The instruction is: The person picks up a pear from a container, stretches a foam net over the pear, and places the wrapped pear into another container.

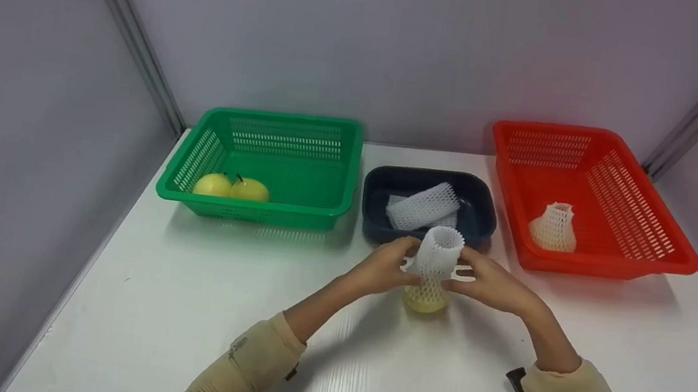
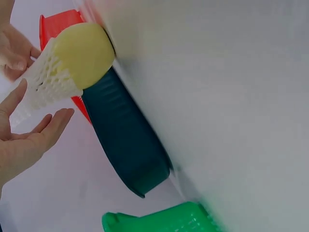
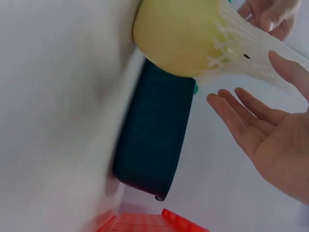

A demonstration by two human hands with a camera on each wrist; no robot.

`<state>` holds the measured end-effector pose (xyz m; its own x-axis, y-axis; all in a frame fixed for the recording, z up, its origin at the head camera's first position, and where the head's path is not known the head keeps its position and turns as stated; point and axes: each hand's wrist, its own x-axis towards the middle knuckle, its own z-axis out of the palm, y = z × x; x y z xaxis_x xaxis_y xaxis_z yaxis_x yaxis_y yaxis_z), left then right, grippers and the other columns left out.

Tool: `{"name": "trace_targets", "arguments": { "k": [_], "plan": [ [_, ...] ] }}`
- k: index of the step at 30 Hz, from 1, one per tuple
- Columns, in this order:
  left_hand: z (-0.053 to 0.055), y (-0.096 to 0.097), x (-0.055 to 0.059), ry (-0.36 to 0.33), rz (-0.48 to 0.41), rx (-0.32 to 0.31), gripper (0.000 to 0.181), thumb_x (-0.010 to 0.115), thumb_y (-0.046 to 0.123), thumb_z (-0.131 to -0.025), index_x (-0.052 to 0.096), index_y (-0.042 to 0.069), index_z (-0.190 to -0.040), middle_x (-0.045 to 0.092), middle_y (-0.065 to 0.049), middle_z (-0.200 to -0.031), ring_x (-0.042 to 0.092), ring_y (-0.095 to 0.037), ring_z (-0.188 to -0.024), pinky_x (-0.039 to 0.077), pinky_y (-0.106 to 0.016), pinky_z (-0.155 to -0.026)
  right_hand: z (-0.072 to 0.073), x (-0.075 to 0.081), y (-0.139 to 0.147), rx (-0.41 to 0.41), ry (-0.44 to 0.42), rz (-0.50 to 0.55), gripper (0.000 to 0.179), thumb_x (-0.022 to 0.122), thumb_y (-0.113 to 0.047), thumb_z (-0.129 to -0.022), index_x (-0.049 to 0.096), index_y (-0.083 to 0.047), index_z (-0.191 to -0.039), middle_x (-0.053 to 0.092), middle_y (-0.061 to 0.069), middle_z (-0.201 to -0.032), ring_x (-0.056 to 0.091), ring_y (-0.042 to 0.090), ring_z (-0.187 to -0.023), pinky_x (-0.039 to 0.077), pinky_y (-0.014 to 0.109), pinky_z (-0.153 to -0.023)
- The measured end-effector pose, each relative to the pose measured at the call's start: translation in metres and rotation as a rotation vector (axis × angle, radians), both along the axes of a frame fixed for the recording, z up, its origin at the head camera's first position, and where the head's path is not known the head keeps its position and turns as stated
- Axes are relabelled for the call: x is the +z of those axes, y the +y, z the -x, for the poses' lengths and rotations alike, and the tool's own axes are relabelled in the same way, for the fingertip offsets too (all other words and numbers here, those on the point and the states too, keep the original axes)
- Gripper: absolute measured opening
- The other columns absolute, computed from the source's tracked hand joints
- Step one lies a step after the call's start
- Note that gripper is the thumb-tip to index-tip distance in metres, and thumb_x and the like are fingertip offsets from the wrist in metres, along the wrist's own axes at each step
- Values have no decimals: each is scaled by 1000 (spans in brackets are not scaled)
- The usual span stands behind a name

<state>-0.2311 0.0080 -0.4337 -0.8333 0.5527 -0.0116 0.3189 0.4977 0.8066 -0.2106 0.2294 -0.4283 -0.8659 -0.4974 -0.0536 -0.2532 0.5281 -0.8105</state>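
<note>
A round yellow fruit (image 2: 89,53) stands on the table, its upper part inside a white foam net sleeve (image 1: 439,253). The sleeve rises above the fruit as an open tube. On its left side is my left hand (image 1: 386,266), thumb at the mesh and fingers spread, as the left wrist view shows. My right hand (image 1: 493,283) flanks the other side; its thumb (image 3: 289,72) overlaps the mesh in the right wrist view, while the fingers are loosely extended below. Neither hand's fingers curl round the sleeve. Just behind, a dark blue tray (image 1: 375,189) contains loose foam sleeves (image 1: 425,206).
At the back left stands a green basket (image 1: 255,211) with two yellow fruits (image 1: 249,189) having dark stems. The red basket (image 1: 604,266) at the back right holds a foam-sleeved fruit (image 1: 553,229). Pale walls (image 1: 340,44) enclose the white table (image 1: 178,308) behind and at both sides.
</note>
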Motion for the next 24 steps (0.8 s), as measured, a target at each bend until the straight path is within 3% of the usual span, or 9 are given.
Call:
{"name": "trace_targets", "arguments": {
  "k": [11,20,24],
  "plan": [
    [-5,11,-8,123,149,1,45,75,7,-76,52,2,-115,59,-10,-112,54,-21,-106,43,-30,-88,1,-13,-13,41,82,-53,60,67,-10,-83,38,6,-133,47,20,-128,48,37,-113,37,52,-92],
    [0,11,-8,84,236,-38,59,77,14,-75,48,1,-124,57,-12,-118,52,-24,-110,40,-31,-92,1,-14,-11,53,49,-75,63,69,-15,-82,38,4,-133,49,18,-127,47,36,-114,36,50,-94],
    [2,11,-9,68,263,-99,62,78,13,-74,46,4,-127,57,-9,-119,52,-21,-111,40,-30,-91,2,-17,-10,82,72,-99,60,70,-16,-80,42,6,-129,53,17,-121,51,33,-109,37,50,-93]
  ]
}}
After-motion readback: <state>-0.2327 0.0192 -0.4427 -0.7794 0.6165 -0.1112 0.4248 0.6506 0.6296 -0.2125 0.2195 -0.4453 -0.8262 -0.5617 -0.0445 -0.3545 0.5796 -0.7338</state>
